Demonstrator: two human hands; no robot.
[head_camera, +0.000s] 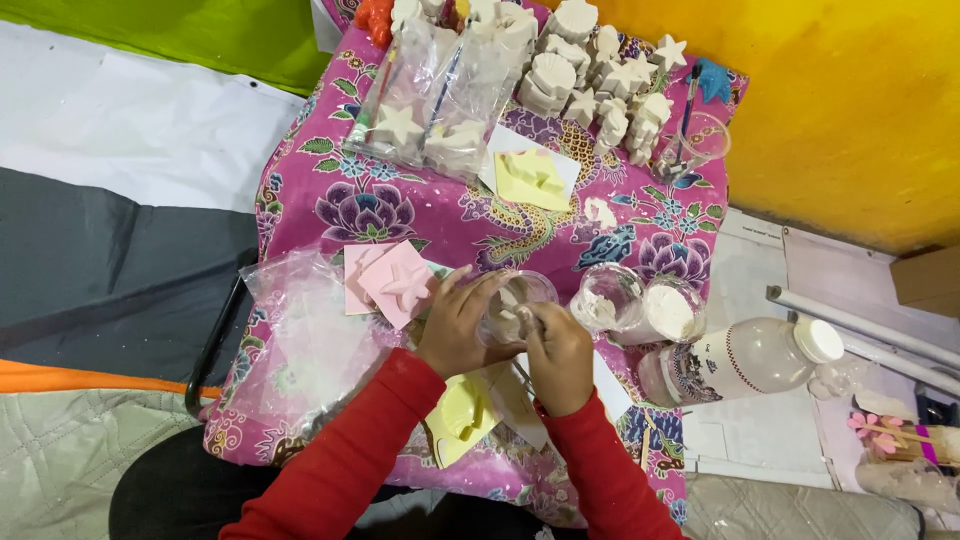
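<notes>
Centrally, left hand (458, 325): fingers curled round a clear plastic cup (517, 300) of white mix, closed on its wall, on the floral-cloth table (330, 190). Right hand (560, 355): fingers pinched shut on a thin stirring stick (527, 322) dipped in the cup. Risk, judged: the light cup could tip under stirring and spill onto the pink star mould (400, 283) just beside it. Two powder cups (640, 305) and a lying white bottle (745, 360) sit to the right.

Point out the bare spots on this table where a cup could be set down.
Bare cloth lies left of the bagged white figures, and between the yellow mould and the clear cups. It is crowded along the far edge and around the left hand and right hand.
</notes>
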